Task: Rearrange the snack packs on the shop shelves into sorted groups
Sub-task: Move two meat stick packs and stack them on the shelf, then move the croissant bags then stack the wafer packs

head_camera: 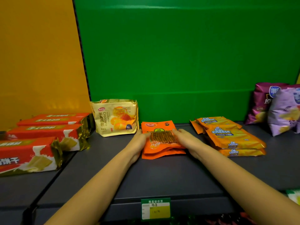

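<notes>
A small stack of orange snack packs [160,140] lies flat in the middle of the grey shelf [162,176]. My left hand [139,142] holds the stack's left edge, fingers curled onto the top pack. My right hand [186,140] holds the right edge the same way. A yellow croissant pack [116,117] stands upright just left of the stack. To the right lie stacked orange Cal Cheese wafer packs [230,135]. Purple chip bags [276,108] stand at the far right. Red biscuit packs [42,140] lie at the left.
A green back panel [178,54] closes the shelf behind; an orange panel [37,54] backs the left section. A price tag [155,208] hangs on the shelf's front edge. More goods show on the shelf below at the bottom right.
</notes>
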`<state>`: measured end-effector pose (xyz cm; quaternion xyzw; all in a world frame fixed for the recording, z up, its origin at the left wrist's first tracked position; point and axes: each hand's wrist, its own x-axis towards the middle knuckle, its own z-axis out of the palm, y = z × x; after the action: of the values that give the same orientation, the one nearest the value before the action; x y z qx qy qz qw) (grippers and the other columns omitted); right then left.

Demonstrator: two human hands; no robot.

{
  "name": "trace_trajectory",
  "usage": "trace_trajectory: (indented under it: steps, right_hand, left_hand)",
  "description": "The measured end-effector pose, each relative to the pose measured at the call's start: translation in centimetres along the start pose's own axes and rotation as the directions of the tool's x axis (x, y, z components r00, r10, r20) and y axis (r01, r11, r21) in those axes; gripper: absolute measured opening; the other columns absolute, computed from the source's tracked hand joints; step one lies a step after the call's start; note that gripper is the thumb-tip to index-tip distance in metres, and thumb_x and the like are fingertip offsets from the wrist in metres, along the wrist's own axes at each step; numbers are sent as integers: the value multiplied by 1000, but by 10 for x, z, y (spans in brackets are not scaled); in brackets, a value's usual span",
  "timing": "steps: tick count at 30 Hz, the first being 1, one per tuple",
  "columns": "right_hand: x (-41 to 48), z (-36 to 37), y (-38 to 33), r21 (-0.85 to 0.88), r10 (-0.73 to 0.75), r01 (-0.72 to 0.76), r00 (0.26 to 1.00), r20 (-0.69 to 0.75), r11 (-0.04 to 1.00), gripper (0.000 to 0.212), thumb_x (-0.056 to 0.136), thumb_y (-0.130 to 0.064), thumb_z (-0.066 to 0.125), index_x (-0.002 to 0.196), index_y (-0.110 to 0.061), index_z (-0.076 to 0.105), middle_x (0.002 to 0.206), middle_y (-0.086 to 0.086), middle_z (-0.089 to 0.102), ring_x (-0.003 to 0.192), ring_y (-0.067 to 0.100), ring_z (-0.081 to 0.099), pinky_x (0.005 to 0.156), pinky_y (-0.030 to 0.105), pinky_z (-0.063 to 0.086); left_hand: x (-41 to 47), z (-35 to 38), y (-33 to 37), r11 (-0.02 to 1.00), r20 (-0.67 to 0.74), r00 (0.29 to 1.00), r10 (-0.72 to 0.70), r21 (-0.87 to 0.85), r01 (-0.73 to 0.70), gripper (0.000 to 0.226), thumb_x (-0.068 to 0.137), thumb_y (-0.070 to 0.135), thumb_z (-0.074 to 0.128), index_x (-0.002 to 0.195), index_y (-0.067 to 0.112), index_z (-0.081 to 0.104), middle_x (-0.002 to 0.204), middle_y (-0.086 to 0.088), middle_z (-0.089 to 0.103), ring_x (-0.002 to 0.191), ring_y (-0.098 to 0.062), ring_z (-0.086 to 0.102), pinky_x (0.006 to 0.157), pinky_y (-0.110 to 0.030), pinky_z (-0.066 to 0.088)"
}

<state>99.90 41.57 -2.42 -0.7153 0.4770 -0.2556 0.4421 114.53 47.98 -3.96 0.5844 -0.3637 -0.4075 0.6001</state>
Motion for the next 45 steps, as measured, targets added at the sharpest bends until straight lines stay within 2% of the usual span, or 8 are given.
trace_trajectory:
  steps: [5,9,14,21,27,35,41,45]
  right_hand:
    - [-2,6,2,-77,-11,17,997,75,997,69,97,-41,33,150,-9,2,157,8,19,143,24,23,115,34,19]
    - [3,0,-6,-288,11,19,994,104,957,72,96,-47,33,150,-7,7,158,11,14,145,27,18,115,36,18]
    - [12,3,-38,-380,-274,268,961,40,885,66,94,-36,44,146,-3,22,156,15,19,144,28,20,116,35,19]
    - [37,31,-102,-413,-546,560,822,164,718,71,81,-39,65,139,-7,37,145,13,40,134,26,37,110,34,29]
    - [59,69,-145,-599,-599,620,753,273,507,82,75,-56,63,139,-12,37,143,10,43,131,27,40,108,41,32]
    - [71,96,-158,-867,-576,462,766,285,186,92,62,-78,56,127,-12,48,133,10,54,126,29,43,104,39,32]
    - [63,97,-170,-846,-463,428,849,256,318,86,56,-76,63,117,-17,52,126,9,59,113,30,56,86,38,49]
    - [51,93,-176,-852,-507,346,854,113,393,94,49,-84,57,116,-19,53,117,10,62,100,29,59,79,35,49]
  left_hand:
    - [2,4,-2,998,1,1000,7,57,-7,37,92,13,46,128,11,39,122,-13,59,106,-28,61,91,-39,50]
    - [-2,1,3,951,-3,999,32,309,-30,43,93,20,46,134,16,34,132,-7,53,114,-24,57,102,-41,44]
    - [-30,-13,22,815,-80,964,255,554,-170,33,92,20,47,124,13,49,126,-8,55,112,-22,54,99,-38,43]
    - [-103,-78,55,349,-49,757,651,905,-242,17,92,25,48,102,20,61,96,6,63,90,-11,59,79,-34,51]
    - [-150,-140,69,370,-215,679,702,925,-89,16,89,33,51,91,23,62,86,10,64,80,-12,62,72,-39,52]
    - [-212,-212,57,488,-469,519,715,866,111,19,82,40,51,88,25,60,84,4,63,80,-18,61,72,-41,52]
    - [-231,-284,52,524,-574,371,730,818,236,16,88,26,56,100,16,60,94,-2,63,83,-18,58,78,-42,51]
    - [-223,-331,59,590,-640,294,710,768,248,47,85,39,58,120,9,48,120,-11,56,98,-21,54,84,-43,48]
